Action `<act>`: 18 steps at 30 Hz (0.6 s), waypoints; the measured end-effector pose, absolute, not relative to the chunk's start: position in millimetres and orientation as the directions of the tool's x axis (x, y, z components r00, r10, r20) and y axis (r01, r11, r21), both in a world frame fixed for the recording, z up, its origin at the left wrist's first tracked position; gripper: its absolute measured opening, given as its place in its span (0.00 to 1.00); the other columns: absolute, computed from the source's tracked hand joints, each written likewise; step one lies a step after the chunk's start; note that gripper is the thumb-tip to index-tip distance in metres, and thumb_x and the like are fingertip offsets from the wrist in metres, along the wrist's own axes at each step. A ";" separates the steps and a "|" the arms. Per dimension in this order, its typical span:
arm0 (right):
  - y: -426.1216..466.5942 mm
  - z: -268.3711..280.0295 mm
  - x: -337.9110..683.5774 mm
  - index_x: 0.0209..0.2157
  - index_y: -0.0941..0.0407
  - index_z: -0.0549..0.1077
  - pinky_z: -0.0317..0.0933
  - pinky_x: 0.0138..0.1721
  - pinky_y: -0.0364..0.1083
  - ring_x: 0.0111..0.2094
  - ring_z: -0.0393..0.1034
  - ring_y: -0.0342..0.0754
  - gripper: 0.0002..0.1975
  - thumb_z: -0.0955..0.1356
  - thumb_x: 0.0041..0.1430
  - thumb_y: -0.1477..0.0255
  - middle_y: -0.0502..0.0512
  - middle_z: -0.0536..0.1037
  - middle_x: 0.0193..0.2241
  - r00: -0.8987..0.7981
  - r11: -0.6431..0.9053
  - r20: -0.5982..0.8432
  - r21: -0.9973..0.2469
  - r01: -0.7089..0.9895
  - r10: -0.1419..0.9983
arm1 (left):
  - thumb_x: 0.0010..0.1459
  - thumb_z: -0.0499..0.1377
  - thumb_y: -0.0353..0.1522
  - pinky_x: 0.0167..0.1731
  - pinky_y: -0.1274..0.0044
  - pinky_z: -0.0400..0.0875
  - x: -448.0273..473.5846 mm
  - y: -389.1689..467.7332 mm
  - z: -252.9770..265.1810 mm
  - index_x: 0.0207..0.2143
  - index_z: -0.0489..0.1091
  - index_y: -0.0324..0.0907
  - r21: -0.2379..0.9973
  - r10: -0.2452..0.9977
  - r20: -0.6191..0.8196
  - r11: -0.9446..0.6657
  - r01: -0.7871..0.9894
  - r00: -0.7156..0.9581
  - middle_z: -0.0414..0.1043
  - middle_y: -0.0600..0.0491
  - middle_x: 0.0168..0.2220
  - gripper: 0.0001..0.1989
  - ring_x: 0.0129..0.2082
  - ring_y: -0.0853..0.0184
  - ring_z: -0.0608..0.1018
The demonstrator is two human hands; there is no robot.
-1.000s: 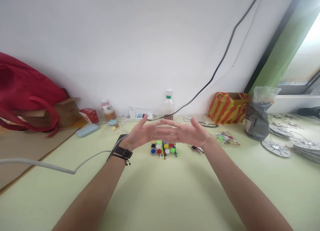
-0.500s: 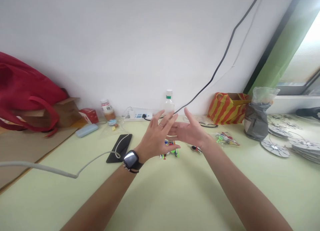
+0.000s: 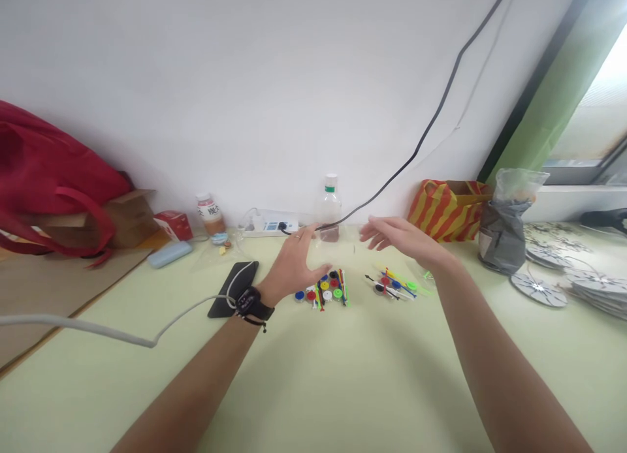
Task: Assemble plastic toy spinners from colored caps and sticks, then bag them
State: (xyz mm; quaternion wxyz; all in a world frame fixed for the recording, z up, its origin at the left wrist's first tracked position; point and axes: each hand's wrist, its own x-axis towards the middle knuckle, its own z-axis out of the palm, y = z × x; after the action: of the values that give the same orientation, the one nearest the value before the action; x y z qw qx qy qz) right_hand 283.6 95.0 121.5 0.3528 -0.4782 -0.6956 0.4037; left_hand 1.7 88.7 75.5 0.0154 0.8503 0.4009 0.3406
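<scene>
My left hand [image 3: 294, 264] is held over the table with its fingers stretched forward and its thumb apart, and nothing shows in it. Just right of and below it lies a pile of small coloured plastic discs [image 3: 324, 286] and thin arrow-shaped sticks [image 3: 343, 287]. My right hand [image 3: 399, 236] hovers above a second, looser group of plastic arrows [image 3: 401, 288] and discs, its fingers loosely extended and apparently holding nothing. Between the hands a faint clear plastic sheet or bag [image 3: 343, 244] shows; whether either hand touches it I cannot tell.
Behind the hands stand a clear bottle [image 3: 330, 208] and a power strip [image 3: 272, 226]. A black phone [image 3: 234, 288] with a cable lies left. At right are a striped bag [image 3: 443, 208], a grey bag [image 3: 502, 237] and stacked round discs [image 3: 600, 286]. A red bag [image 3: 49, 172] sits far left.
My hands, overlapping before, have moved apart, the left slightly left and the right to the right. Both groups of coloured pieces are now uncovered.
</scene>
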 end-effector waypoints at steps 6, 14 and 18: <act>133.0 69.1 324.2 0.34 0.56 0.80 0.66 0.39 0.47 0.39 0.76 0.54 0.07 0.72 0.56 0.67 0.61 0.82 0.40 -0.207 0.162 -0.078 -0.386 0.908 0.975 | 0.56 0.65 0.51 0.51 0.63 0.71 -13.0 98.9 73.3 0.68 0.55 0.47 0.605 0.836 0.376 -0.549 0.577 0.401 0.71 0.45 0.53 0.43 0.48 0.55 0.75; 149.8 32.5 323.0 0.31 0.58 0.81 0.64 0.32 0.44 0.33 0.76 0.51 0.06 0.74 0.48 0.74 0.59 0.83 0.34 -0.211 0.133 -0.156 -0.402 0.906 0.965 | 0.55 0.65 0.51 0.47 0.66 0.72 -14.3 97.0 77.4 0.66 0.60 0.48 0.682 0.827 0.226 -0.511 0.523 0.514 0.73 0.47 0.49 0.41 0.45 0.58 0.75; 150.6 38.5 331.4 0.30 0.59 0.80 0.65 0.32 0.44 0.32 0.77 0.51 0.05 0.73 0.48 0.74 0.58 0.83 0.31 -0.211 0.128 -0.126 -0.472 0.872 0.969 | 0.55 0.66 0.51 0.47 0.67 0.72 -18.9 100.2 73.7 0.66 0.60 0.48 0.678 0.822 0.162 -0.494 0.544 0.545 0.73 0.47 0.51 0.41 0.46 0.58 0.75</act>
State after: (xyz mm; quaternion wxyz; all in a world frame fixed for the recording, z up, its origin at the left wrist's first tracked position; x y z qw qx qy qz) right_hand 331.4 150.6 38.5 0.1061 -0.6192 -0.7434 0.2294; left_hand -18.9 100.2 73.7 0.2889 0.8302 0.4115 0.2408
